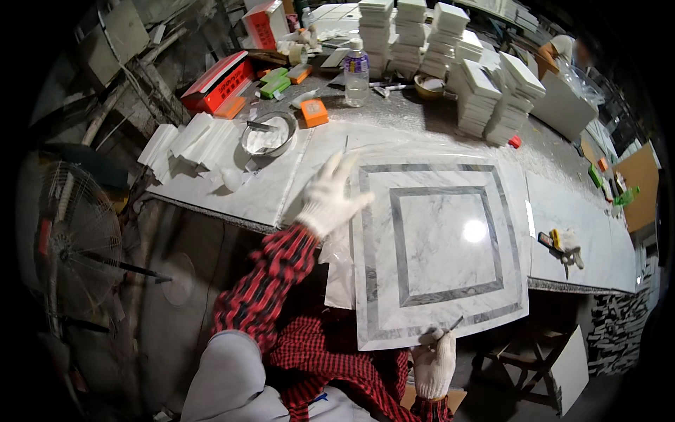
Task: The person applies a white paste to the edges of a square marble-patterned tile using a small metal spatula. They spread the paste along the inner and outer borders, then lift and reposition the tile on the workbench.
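A square white marble tile panel (450,246) with two grey inlaid square bands lies in front of me, its near edge jutting past the table. My left hand (330,197), in a white knit glove, is at the panel's left edge with fingers spread and nothing in them. At the near edge my right hand (432,366), also gloved, is closed round a thin dark tool (456,323) whose tip points up over the panel; its exact kind is too small to tell. Clear plastic film (339,271) shows along the panel's left side.
Left of the panel stand a metal bowl (290,138) of white paste and white tile pieces (200,141). Farther back are a water bottle (356,77), a red box (218,84) and tile stacks (478,98). A glove (568,246) lies right; a fan (67,246) stands left.
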The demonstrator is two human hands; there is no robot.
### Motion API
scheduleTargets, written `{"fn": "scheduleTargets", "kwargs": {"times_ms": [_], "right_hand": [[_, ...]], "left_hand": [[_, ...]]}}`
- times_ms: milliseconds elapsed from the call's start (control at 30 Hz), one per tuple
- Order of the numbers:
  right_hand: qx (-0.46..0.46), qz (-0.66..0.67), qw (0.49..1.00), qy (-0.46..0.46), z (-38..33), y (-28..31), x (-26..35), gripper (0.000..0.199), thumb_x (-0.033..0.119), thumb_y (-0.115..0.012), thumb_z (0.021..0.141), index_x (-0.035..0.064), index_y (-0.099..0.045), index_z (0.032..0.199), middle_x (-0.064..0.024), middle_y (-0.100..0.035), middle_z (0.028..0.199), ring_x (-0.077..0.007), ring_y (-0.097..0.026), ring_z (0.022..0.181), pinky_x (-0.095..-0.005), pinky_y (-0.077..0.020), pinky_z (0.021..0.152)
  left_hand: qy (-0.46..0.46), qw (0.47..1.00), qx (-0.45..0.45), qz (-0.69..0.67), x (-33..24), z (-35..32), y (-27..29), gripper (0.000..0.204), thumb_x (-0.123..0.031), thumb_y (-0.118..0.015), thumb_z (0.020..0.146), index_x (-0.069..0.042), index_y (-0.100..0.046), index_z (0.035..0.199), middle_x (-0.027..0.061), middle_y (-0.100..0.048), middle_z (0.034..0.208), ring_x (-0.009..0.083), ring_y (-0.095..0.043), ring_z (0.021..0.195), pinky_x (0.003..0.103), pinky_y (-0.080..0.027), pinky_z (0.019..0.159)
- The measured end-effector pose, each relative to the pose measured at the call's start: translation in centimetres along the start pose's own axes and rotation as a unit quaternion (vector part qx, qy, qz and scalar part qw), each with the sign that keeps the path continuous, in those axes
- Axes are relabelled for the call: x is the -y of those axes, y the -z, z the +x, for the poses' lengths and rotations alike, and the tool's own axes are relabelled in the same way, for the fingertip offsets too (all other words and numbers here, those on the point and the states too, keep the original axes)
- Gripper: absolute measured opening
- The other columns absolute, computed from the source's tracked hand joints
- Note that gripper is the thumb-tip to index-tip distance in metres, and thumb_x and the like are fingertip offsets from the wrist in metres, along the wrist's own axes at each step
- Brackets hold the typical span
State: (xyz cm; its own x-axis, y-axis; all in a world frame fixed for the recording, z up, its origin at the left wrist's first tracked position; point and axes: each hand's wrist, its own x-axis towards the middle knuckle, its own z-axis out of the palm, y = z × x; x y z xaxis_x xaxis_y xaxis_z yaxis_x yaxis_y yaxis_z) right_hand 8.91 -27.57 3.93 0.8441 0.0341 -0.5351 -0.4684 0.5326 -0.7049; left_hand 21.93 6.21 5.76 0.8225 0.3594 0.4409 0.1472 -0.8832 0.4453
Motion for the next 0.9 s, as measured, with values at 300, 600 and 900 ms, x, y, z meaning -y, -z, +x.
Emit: {"fn": "scheduleTargets", "kwargs": {"times_ms": [300,600,900], "right_hand": [[-0.063,-0.032,0.997,-0.016,0.3,0.0,0.6,0.019,0.027,-0.056,0.099,0.0086,-0.059,0.1,-0.0018,-0.057,0.084,-0.0125,-0.053,0.073,-0.0278,-0.0445,0.06],[-0.042,-0.023,0.998,-0.051,0.2,0.0,1.8,0.026,0.029,-0.064,0.095,0.0113,-0.062,0.113,0.0016,-0.06,0.085,-0.0135,-0.056,0.076,-0.0342,-0.0476,0.065],[-0.071,-0.023,0.997,-0.032,-0.4,3.1,4.0,0.027,0.035,-0.06,0.098,0.0162,-0.061,0.116,0.0076,-0.06,0.086,-0.0074,-0.054,0.07,-0.0256,-0.045,0.056]], "left_hand": [[0.112,0.986,0.114,0.042,4.4,4.9,-2.6,0.029,-0.026,-0.06,0.086,-0.014,-0.067,0.111,0.0109,-0.068,0.108,0.0317,-0.066,0.098,0.042,-0.052,0.086],[0.148,0.987,0.069,0.002,6.3,7.4,-4.5,0.029,-0.021,-0.06,0.085,-0.015,-0.065,0.113,0.0112,-0.07,0.107,0.0318,-0.066,0.099,0.042,-0.052,0.085],[0.014,0.993,0.06,0.098,7.6,6.2,-6.3,0.019,-0.02,-0.056,0.089,-0.019,-0.067,0.104,0.0093,-0.068,0.095,0.0299,-0.068,0.085,0.043,-0.054,0.071]]}}
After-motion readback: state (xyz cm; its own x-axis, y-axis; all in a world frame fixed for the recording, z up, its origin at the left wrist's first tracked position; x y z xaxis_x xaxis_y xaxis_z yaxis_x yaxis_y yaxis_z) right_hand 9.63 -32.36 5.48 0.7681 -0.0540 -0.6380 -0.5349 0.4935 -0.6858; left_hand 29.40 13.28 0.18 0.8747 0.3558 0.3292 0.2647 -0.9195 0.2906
